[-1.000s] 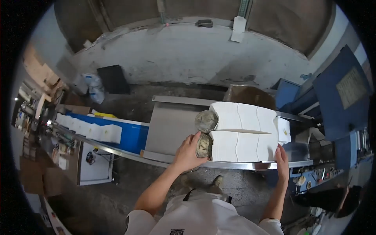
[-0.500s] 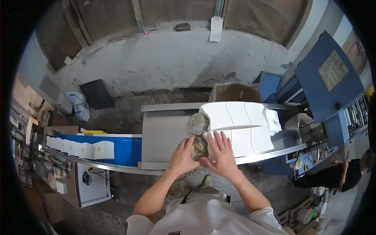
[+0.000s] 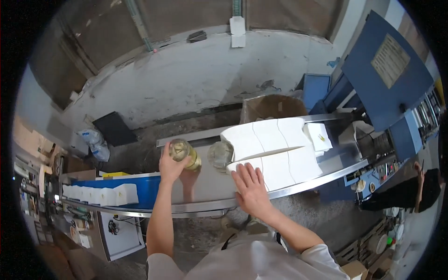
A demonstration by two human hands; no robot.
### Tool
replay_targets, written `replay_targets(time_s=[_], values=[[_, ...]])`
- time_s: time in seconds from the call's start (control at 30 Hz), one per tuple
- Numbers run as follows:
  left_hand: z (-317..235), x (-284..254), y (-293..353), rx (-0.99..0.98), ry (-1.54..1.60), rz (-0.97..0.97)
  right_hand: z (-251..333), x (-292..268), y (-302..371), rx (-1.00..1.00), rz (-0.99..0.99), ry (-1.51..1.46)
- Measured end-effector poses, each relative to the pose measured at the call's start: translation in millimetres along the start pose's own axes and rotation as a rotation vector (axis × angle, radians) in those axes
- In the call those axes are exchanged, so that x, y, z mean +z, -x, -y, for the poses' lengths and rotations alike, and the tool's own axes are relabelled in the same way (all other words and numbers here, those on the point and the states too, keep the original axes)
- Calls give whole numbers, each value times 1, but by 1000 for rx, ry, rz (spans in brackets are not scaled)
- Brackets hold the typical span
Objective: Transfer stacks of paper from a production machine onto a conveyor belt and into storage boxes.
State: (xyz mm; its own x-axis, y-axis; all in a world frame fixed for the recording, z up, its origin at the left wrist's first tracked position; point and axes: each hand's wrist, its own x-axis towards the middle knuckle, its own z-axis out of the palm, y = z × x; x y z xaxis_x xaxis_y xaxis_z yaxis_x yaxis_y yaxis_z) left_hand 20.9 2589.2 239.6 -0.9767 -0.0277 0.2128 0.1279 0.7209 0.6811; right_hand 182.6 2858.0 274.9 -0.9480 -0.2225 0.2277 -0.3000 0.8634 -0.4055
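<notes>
My left hand [image 3: 171,167] is wrapped round a glass jar [image 3: 194,161] with yellowish contents, over the left part of the grey metal conveyor table [image 3: 210,186]. A second clear jar [image 3: 220,156] stands against the left end of two rows of white folded paper, a far row [image 3: 266,136] and a near row [image 3: 289,169]. My right hand [image 3: 253,190] rests with its fingers stretched out on the left end of the near row. A smaller stack of white folded paper [image 3: 318,138] with a small green print lies just right of the rows.
A blue belt [image 3: 154,187] at the left carries a line of white paper stacks [image 3: 100,195]. Behind the table is a large cardboard box [image 3: 275,108]. A blue machine with an open door [image 3: 387,70] stands at the right, and a person in dark clothes [image 3: 406,189] is beyond it.
My left hand has taken one jar from the left end of the near row and carried it leftward. My right hand stays at the paper. The view has shifted slightly.
</notes>
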Motion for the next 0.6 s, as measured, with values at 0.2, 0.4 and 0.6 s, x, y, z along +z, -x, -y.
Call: replay_targets(time_s=[0.2,0.4,0.6], values=[[-16,8,76,-96,196,-142,-39,-56,18,59,-141,-307],[-142,58,118,-319,312,500,-232,-74,88,798,-609,-515],[-196,93,115,-171,-44,525,-206,-76,71,783,-149,-829]])
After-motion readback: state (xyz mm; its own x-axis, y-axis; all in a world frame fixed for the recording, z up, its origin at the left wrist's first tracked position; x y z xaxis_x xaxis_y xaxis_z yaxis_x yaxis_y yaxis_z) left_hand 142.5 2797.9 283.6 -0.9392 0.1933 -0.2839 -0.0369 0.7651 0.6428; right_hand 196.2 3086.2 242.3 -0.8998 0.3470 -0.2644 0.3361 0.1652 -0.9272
